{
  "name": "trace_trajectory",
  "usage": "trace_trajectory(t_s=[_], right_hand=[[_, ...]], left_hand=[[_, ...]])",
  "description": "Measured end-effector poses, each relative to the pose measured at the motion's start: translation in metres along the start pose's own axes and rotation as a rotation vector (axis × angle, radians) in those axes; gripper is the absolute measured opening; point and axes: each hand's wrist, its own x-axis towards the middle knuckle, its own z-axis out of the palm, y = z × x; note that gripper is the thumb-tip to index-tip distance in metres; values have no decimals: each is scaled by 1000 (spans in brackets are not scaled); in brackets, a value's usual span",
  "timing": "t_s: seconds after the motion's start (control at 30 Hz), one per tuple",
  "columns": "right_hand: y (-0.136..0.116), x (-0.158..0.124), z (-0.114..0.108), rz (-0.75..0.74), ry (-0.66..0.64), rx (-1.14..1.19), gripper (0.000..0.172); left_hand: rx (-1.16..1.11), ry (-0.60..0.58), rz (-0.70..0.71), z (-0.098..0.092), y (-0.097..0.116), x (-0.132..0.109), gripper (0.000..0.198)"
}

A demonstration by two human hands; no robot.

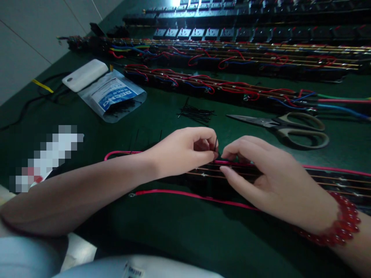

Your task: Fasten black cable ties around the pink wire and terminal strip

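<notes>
The left hand [185, 152] lies near the middle of the dark green surface [174, 231], forearm resting flat. Its fingers are curled together and pinch a thin black plastic cable tie [216, 143], whose end stands upright above the fingertips. Just right of it, almost touching, is the right hand [269, 177], with a bracelet of red beads [342, 220] on the wrist. Its fingers bend down onto a pink-red insulated wire [324, 168], and its thumb stretches out below, apart from them. Whether this hand actually grips the wire cannot be told.

The wire runs along the far edge of a long black strip with copper rails [333, 181], which lies under both hands and reaches off to the right. A second red wire with a ring terminal [185, 195] lies along the strip's near side.

Farther off, a loose heap of black cable ties [197, 114] lies beside grey-handled metal scissors [290, 127]. To the far left are a clear plastic bag with a blue label [114, 96] and a white rounded rectangular case [85, 75]. Rows of black strips with red and blue wiring [232, 85] fill the far side.
</notes>
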Motion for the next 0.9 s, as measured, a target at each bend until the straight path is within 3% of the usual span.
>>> trace_trajectory(t_s=[0.27, 0.9], right_hand=[[3, -2, 4, -22, -70, -17, 22], [4, -4, 1, -87, -64, -55, 17]], left_hand=[[91, 30, 70, -1, 0, -1, 8], [203, 55, -2, 0, 0, -1, 11]])
